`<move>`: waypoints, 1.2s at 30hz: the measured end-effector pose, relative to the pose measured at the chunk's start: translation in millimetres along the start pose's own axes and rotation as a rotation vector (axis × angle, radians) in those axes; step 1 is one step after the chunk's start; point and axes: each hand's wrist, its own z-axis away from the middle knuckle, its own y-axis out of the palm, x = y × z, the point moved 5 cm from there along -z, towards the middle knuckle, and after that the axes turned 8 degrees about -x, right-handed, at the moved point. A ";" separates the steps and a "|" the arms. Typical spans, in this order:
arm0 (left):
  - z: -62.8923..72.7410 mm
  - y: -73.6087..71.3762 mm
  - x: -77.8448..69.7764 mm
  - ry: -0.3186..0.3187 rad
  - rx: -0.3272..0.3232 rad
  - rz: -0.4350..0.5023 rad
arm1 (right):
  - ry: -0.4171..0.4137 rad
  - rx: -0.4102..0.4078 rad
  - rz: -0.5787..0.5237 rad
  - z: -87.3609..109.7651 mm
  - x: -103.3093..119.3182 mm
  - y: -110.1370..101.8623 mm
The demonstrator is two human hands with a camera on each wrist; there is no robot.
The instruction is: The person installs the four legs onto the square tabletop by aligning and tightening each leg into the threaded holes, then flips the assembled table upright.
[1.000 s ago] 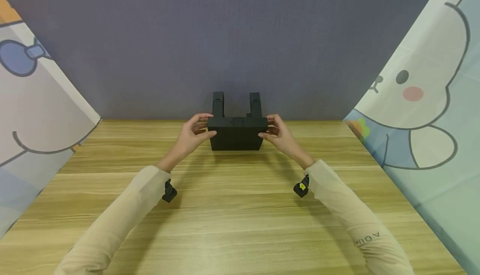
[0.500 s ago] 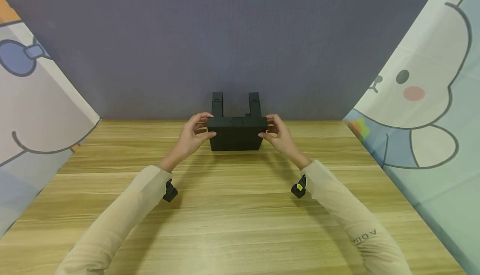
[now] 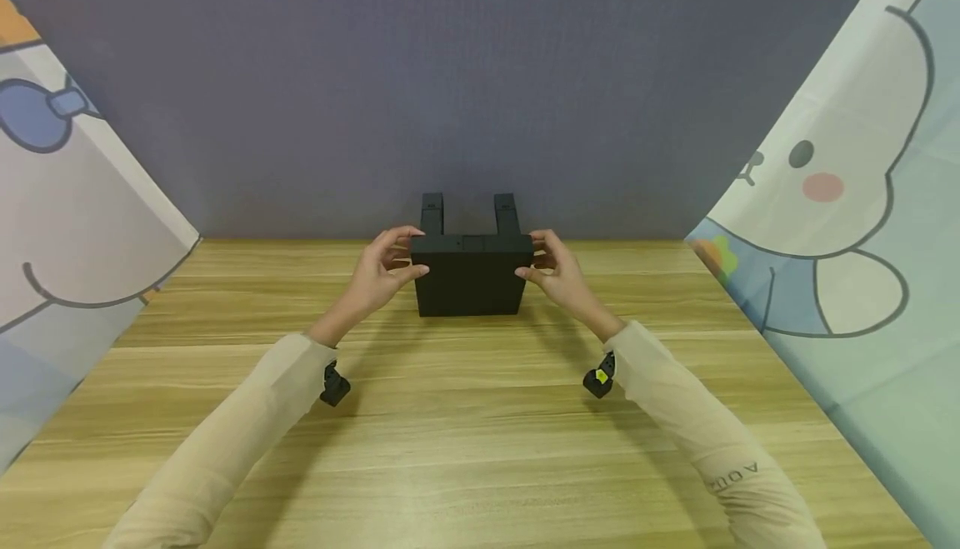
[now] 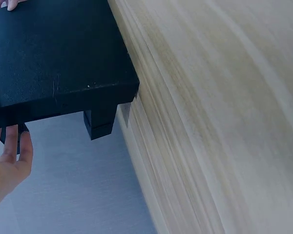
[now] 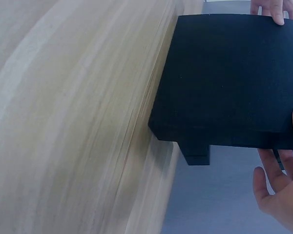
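Note:
A small black stool-like piece (image 3: 471, 282) with a flat square top and short block legs (image 3: 506, 214) is tipped on its side at the back of the table, its top facing me. My left hand (image 3: 382, 270) grips its left edge, thumb on the flat face and fingers behind. On the opposite edge my right hand (image 3: 555, 270) holds it the same way. The left wrist view shows the black top (image 4: 58, 53) with one leg (image 4: 100, 119) below its edge. In the right wrist view the lower edge of the black top (image 5: 234, 78) lies close to the wood.
The wood-grain table (image 3: 465, 432) stretches toward me. A grey-blue upright panel (image 3: 465, 74) stands right behind the black piece. Cartoon-printed cloths hang at the left (image 3: 82, 199) and right (image 3: 847, 199). Small black wrist cameras (image 3: 598, 378) sit on both sleeves.
The black piece has tilted slightly: its lower edge has come toward me, and more of its flat face shows. Its two visible legs now reach less high. Both hands keep their hold.

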 end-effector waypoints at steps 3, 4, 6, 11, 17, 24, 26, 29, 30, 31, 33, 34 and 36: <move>2.6 -1.5 -4.8 -0.025 0.016 -0.009 | 0.035 0.010 0.016 -1.2 -9.3 1.0; 3.3 -2.0 -4.8 -0.036 0.020 -0.005 | 0.046 0.016 0.024 -0.9 -10.1 1.2; 3.9 -3.1 -0.5 -0.047 0.025 -0.002 | 0.066 0.026 0.028 0.0 -10.3 1.7; 3.4 -4.3 15.8 -0.047 0.028 -0.006 | 0.098 0.039 0.020 2.0 -9.5 1.2; 4.8 -4.8 19.2 -0.027 0.032 -0.004 | 0.132 0.043 0.001 5.9 -6.7 -0.4; 6.2 -6.3 12.4 -0.061 0.001 0.069 | 0.128 0.021 -0.018 7.3 -0.3 -2.7; 6.2 -7.0 12.2 -0.075 -0.012 0.094 | 0.125 0.011 -0.020 7.1 1.5 -3.4; 5.4 -7.6 10.6 -0.087 -0.027 0.090 | 0.121 -0.008 -0.025 6.3 3.6 -4.6; 5.1 -7.7 9.8 -0.093 -0.029 0.089 | 0.121 -0.012 -0.026 6.1 4.5 -5.2; 4.5 -7.7 11.9 -0.095 -0.034 0.082 | 0.119 -0.016 -0.023 5.8 5.0 -5.8; 4.2 -7.8 10.7 -0.106 -0.040 0.076 | 0.118 -0.025 -0.025 5.1 5.7 -6.6; 4.3 -7.8 10.3 -0.112 -0.040 0.075 | 0.119 -0.026 -0.027 4.8 5.5 -6.8; 4.2 -8.0 9.4 -0.123 -0.042 0.078 | 0.122 -0.028 -0.028 4.5 5.4 -7.1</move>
